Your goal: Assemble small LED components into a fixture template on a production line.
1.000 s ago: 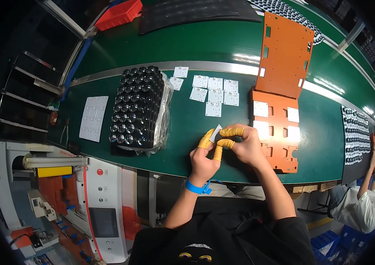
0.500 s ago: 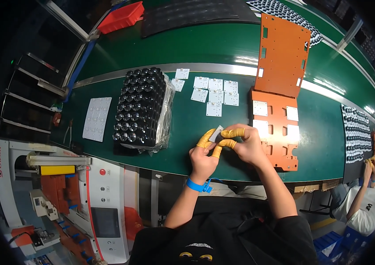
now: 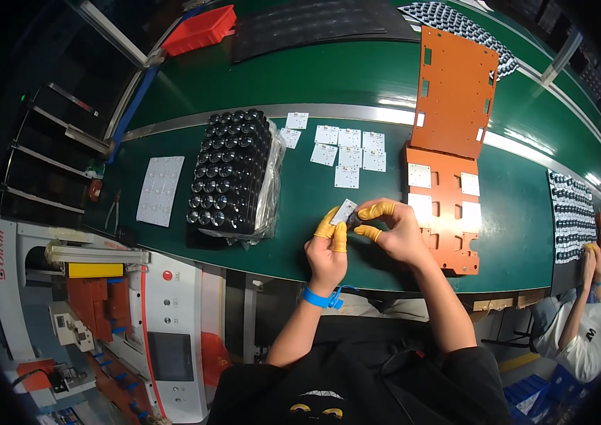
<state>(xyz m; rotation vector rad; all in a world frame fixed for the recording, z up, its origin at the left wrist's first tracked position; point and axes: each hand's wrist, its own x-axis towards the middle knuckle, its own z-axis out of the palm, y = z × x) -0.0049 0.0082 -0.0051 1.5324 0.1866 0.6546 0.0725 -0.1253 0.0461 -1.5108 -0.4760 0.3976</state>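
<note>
White square board (image 3: 344,210) sits pinched between both hands just above the green belt's (image 3: 300,234) near edge, left hand (image 3: 327,249) gripping its lower-left side, right hand (image 3: 390,230) closed on a small dark part at its right corner, more white squares (image 3: 346,152) lying beyond.

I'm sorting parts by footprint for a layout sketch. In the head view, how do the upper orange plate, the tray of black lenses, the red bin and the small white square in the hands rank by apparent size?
1. Upper orange plate.
2. Tray of black lenses, close to the plate; the fisheye makes that order unsure.
3. Red bin, farther off and partly cropped.
4. Small white square, pinched between left hand and right hand.
</note>
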